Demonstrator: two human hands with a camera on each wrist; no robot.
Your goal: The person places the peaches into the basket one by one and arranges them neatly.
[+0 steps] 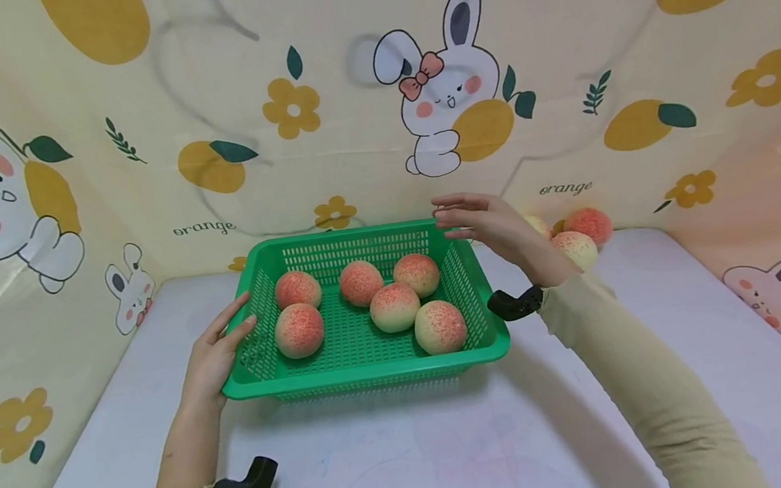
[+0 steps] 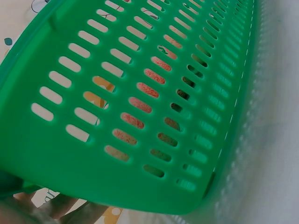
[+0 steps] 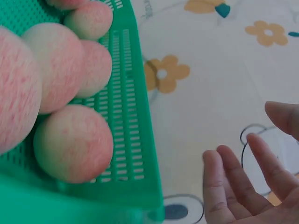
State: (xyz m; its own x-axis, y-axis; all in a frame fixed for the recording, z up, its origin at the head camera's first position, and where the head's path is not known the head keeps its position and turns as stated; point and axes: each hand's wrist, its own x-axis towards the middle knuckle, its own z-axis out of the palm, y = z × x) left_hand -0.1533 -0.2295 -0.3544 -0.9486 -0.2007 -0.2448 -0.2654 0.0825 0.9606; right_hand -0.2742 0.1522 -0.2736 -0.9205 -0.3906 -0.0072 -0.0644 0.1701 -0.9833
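Note:
A green plastic basket [image 1: 367, 374] with slotted sides holds several pink-and-cream peaches [image 1: 440, 327]. My left hand [image 1: 212, 360] grips its left side, thumb and a finger over the rim; in the left wrist view the slotted wall [image 2: 42, 154] covers much of the picture, with fingers [image 2: 56, 205] along its lower edge. My right hand [image 1: 482, 224] is by the back right corner, overlapping the rim in the head view. From the right wrist, its fingers [image 3: 214, 182] appear spread, holding nothing, apart from the basket.
More peaches [image 1: 587, 225] lie at the back right of the white table [image 1: 409, 459], behind the right forearm. A patterned cloth [image 1: 354, 146] with rabbits and flowers hangs behind the table and along its sides. The basket's shadow falls on the tabletop.

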